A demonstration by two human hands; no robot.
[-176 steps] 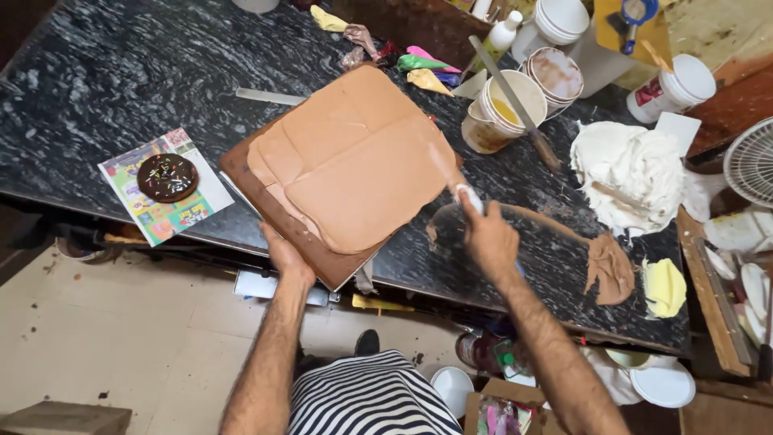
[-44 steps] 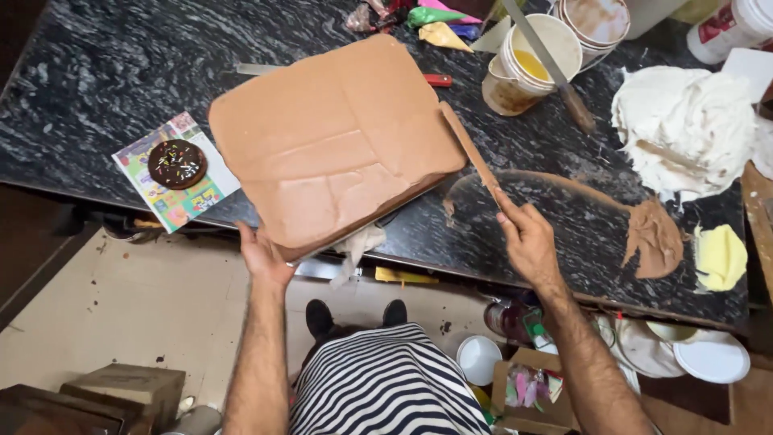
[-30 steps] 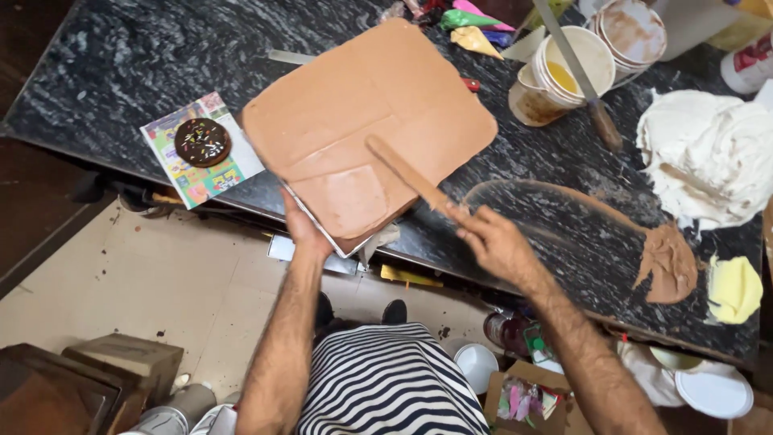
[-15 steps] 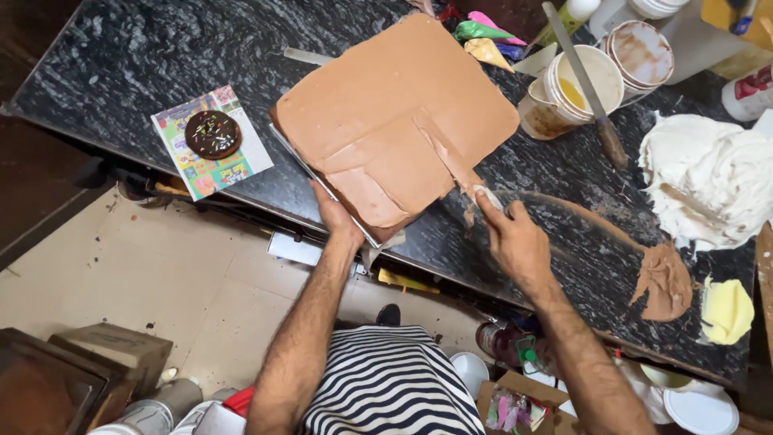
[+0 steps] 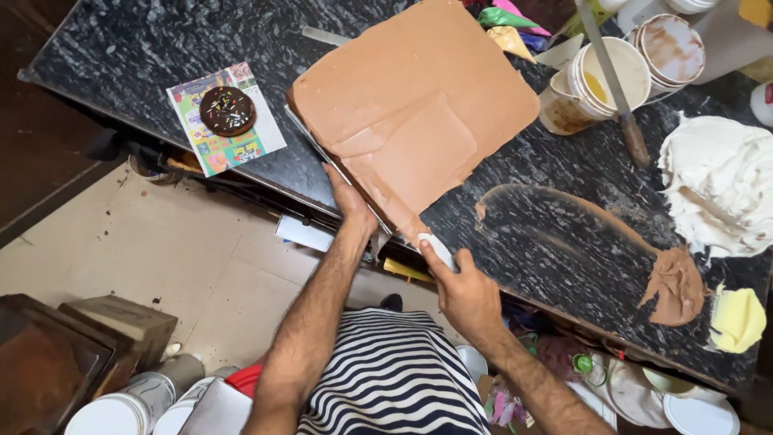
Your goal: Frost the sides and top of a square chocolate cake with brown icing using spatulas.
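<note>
A large square cake (image 5: 415, 113) coated in smooth light-brown cream sits on a thin board on the black stone counter (image 5: 121, 56). My left hand (image 5: 350, 201) grips the board's near edge, beside the cake's near left side. My right hand (image 5: 459, 286) holds a white-handled spatula (image 5: 435, 248) whose blade lies against the cake's near corner and side; the blade is mostly hidden by cream.
A small chocolate cake (image 5: 228, 110) with sprinkles rests on a colourful card at the left. At right lie a brown cream smear (image 5: 672, 282), a white cream heap (image 5: 717, 189), a yellow lump (image 5: 737, 318), and tubs (image 5: 616, 76) holding a knife. Buckets stand on the floor.
The cake has been turned on the counter by my left hand. My right hand drew the spatula from the top surface down to the near corner and side.
</note>
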